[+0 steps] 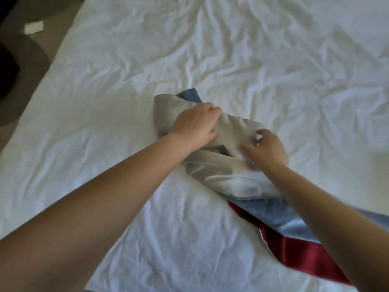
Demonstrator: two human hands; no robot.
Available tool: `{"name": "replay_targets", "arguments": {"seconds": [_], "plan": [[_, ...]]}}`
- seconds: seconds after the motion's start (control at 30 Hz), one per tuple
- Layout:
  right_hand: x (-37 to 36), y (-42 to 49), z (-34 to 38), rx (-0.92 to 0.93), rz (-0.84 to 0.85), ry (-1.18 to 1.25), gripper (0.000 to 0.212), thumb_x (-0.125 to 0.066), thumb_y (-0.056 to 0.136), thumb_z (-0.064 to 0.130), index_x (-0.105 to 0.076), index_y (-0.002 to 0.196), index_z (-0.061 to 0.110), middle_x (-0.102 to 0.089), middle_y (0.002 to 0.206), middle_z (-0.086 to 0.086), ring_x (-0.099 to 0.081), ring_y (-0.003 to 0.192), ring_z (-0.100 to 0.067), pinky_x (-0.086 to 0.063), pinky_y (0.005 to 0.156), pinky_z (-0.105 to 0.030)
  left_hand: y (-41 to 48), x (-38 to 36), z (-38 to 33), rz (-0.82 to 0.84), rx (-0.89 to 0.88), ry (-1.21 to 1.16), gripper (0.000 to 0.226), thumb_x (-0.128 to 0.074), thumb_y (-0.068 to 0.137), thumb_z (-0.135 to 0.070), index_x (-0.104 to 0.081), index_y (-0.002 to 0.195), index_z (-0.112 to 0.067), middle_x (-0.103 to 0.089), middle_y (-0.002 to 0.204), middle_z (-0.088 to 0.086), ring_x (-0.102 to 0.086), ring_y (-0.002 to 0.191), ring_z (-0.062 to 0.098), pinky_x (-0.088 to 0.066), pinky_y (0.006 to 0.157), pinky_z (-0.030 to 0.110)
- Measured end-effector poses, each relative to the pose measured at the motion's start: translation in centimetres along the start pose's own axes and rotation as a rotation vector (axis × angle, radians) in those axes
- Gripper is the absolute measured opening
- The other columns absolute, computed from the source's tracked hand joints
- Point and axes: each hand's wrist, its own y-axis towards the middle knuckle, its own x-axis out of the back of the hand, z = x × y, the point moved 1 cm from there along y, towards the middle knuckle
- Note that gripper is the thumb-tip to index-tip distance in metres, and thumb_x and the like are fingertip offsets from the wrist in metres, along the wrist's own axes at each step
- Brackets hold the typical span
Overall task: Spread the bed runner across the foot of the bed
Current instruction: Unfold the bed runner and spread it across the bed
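Observation:
The bed runner point(221, 175) lies bunched and folded in the middle of the white bed point(126, 102). Its pale grey lining faces up, with blue fabric and a dark red band showing toward the lower right. My left hand point(195, 125) grips a fold of the grey lining near the runner's far end. My right hand point(265, 148) rests on the lining just to the right, fingers bent and spread, blurred by motion. A blue corner pokes out behind my left hand.
The wrinkled white sheet covers the whole bed. At the left, the bed's edge meets a brownish floor point(31, 49) with a small white object point(33, 27) on it. A dark shape sits at the far left edge.

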Motion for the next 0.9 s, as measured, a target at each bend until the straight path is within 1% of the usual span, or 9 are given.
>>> {"name": "replay_targets", "arguments": {"seconds": [0.1, 0.17, 0.27, 0.37, 0.47, 0.53, 0.67, 0.77, 0.9], "plan": [[-2.3, -2.6, -1.3, -0.075, 0.009, 0.02, 0.073, -0.072, 0.071, 0.044, -0.04, 0.132, 0.019, -0.05, 0.126, -0.003, -0.056, 0.11, -0.025, -0.045, 0.082, -0.035, 2.2, -2.6, -1.4, 0.128, -0.113, 0.192, 0.064, -0.07, 0.078, -0.022, -0.041, 0.135, -0.016, -0.044, 0.136, 0.011, -0.045, 0.123, 0.028, -0.047, 0.091, 0.043], [-3.4, -3.4, -1.6, -0.146, -0.038, 0.089, 0.072, -0.073, 0.071, 0.041, -0.038, 0.129, 0.018, -0.051, 0.123, -0.003, -0.056, 0.108, -0.026, -0.041, 0.077, -0.033, 2.7, -3.9, -1.2, 0.188, -0.058, 0.201, 0.078, -0.068, 0.077, -0.013, -0.028, 0.144, -0.021, -0.033, 0.145, 0.012, -0.036, 0.132, 0.027, -0.044, 0.097, 0.042], [-3.5, -3.2, -1.6, -0.209, 0.008, 0.153, 0.042, -0.066, 0.075, 0.03, -0.047, 0.109, 0.016, -0.058, 0.098, -0.001, -0.059, 0.096, -0.027, -0.041, 0.071, -0.032, 2.5, -4.8, -1.1, 0.245, 0.032, 0.202, 0.086, -0.063, 0.079, -0.008, -0.016, 0.149, -0.023, -0.035, 0.147, 0.009, -0.039, 0.131, 0.028, -0.044, 0.096, 0.043], [-3.0, -3.1, -1.5, -0.078, 0.08, 0.083, 0.008, -0.056, 0.079, 0.021, -0.051, 0.078, 0.014, -0.058, 0.08, -0.003, -0.057, 0.077, -0.026, -0.042, 0.063, -0.03, 2.3, -4.4, -1.9, 0.15, 0.091, 0.231, 0.075, -0.061, 0.077, -0.003, -0.029, 0.142, -0.019, -0.057, 0.119, 0.01, -0.056, 0.108, 0.032, -0.046, 0.075, 0.039], [-2.2, -3.5, -1.1, 0.045, 0.06, 0.034, 0.023, -0.053, 0.083, 0.015, -0.041, 0.063, 0.015, -0.048, 0.064, -0.001, -0.048, 0.065, -0.024, -0.03, 0.052, -0.027, 1.0, -3.3, -2.3, 0.13, 0.095, 0.341, 0.041, -0.057, 0.079, 0.003, -0.056, 0.117, -0.011, -0.058, 0.108, 0.012, -0.056, 0.102, 0.034, -0.043, 0.07, 0.038], [-1.7, -4.3, -0.8, 0.092, 0.026, 0.054, 0.022, -0.052, 0.085, 0.015, -0.045, 0.065, 0.012, -0.05, 0.064, -0.002, -0.049, 0.065, -0.025, -0.033, 0.054, -0.028, -0.4, -2.7, -1.8, 0.104, 0.079, 0.321, 0.026, -0.052, 0.085, -0.002, -0.063, 0.108, -0.006, -0.056, 0.109, 0.013, -0.054, 0.104, 0.035, -0.039, 0.071, 0.036], [-1.4, -6.8, -0.4, 0.248, -0.009, 0.082, 0.016, -0.047, 0.086, 0.013, -0.057, 0.074, 0.01, -0.06, 0.069, -0.006, -0.055, 0.067, -0.027, -0.043, 0.059, -0.035, -4.4, -0.3, 0.2, 0.064, -0.019, 0.216, 0.032, -0.048, 0.089, -0.007, -0.066, 0.114, -0.013, -0.059, 0.124, 0.004, -0.054, 0.115, 0.026, -0.047, 0.086, 0.036], [-1.0, -8.2, 0.1, 0.381, -0.059, 0.035, 0.017, -0.047, 0.084, 0.012, -0.064, 0.08, 0.012, -0.063, 0.071, -0.006, -0.056, 0.068, -0.027, -0.044, 0.059, -0.037, -8.6, 1.3, 1.6, 0.088, -0.163, 0.29, 0.029, -0.048, 0.091, -0.015, -0.069, 0.11, -0.019, -0.063, 0.123, -0.005, -0.06, 0.109, 0.023, -0.051, 0.073, 0.034], [-1.9, -11.1, 2.2, 0.695, -0.169, -0.05, 0.017, -0.06, 0.076, 0.007, -0.071, 0.086, 0.014, -0.067, 0.073, -0.007, -0.059, 0.066, -0.032, -0.041, 0.054, -0.034, -13.3, 3.0, 3.0, 0.009, -0.317, 0.262, 0.014, -0.067, 0.066, -0.001, -0.075, 0.076, -0.007, -0.074, 0.086, 0.005, -0.069, 0.065, 0.028, -0.05, 0.044, 0.03]]}}
